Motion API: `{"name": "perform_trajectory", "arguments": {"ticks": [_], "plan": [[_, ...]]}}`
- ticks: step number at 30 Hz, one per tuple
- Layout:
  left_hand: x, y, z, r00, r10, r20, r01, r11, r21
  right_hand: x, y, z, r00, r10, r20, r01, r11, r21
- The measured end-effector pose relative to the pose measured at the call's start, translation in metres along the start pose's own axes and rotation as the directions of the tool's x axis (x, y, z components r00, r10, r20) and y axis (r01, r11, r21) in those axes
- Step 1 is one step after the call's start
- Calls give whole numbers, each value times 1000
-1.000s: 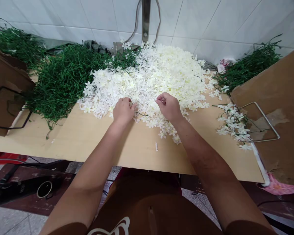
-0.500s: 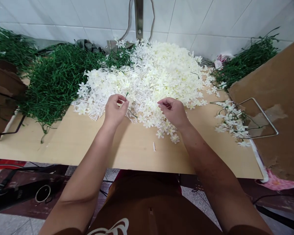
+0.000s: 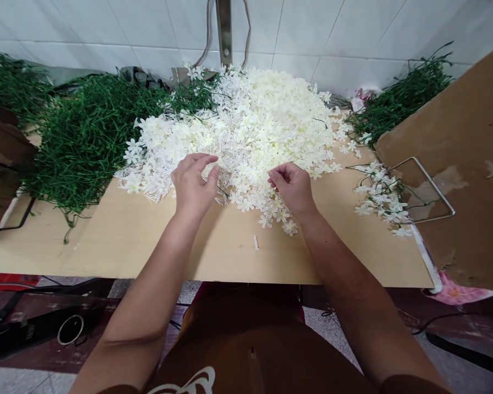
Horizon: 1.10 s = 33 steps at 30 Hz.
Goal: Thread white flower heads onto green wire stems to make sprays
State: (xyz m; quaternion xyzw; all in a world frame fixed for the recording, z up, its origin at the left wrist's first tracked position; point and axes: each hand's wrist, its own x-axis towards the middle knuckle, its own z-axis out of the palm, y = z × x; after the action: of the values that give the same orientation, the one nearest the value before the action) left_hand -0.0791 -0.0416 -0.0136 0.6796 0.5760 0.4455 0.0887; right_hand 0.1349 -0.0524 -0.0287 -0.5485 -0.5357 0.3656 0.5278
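My left hand (image 3: 195, 178) hovers at the near left part of a heap of white artificial flowers (image 3: 287, 120). Its thumb and fingers are apart, and I see nothing between them. A short dark green stem (image 3: 223, 192) shows just right of its thumb, against the flowers. Over the near right part of the same heap, my right hand (image 3: 292, 186) has thumb and fingertips pinched together. Whatever is in that pinch, if anything, is hidden or too small to make out.
A big pile of green stems (image 3: 90, 137) lies left, another green bunch (image 3: 402, 98) at the back right. Flowers on green stems (image 3: 384, 194) lie by a cardboard box (image 3: 456, 180) with a metal handle. A small white piece (image 3: 256, 242) rests on the tabletop (image 3: 222, 257).
My left thumb and fingers have spread apart, and the green tip that stuck up from them no longer shows. My right hand stays pinched. The whole view has shifted slightly.
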Motion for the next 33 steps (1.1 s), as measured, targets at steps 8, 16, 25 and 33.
{"name": "perform_trajectory", "arguments": {"ticks": [8,16,25,33], "plan": [[-25,47,29,935,-14,354,77,983,-164,-20,-6,12,997,-43,57,36,992,120],[-23,37,38,828,-141,543,466,713,-524,-26,-5,14,974,64,219,-130,945,301],[-23,38,34,816,-135,562,484,693,-535,-31,-3,10,984,47,173,-84,974,212],[-25,35,37,828,-135,544,460,717,-523,-32,-2,8,975,39,220,-87,974,210]]}}
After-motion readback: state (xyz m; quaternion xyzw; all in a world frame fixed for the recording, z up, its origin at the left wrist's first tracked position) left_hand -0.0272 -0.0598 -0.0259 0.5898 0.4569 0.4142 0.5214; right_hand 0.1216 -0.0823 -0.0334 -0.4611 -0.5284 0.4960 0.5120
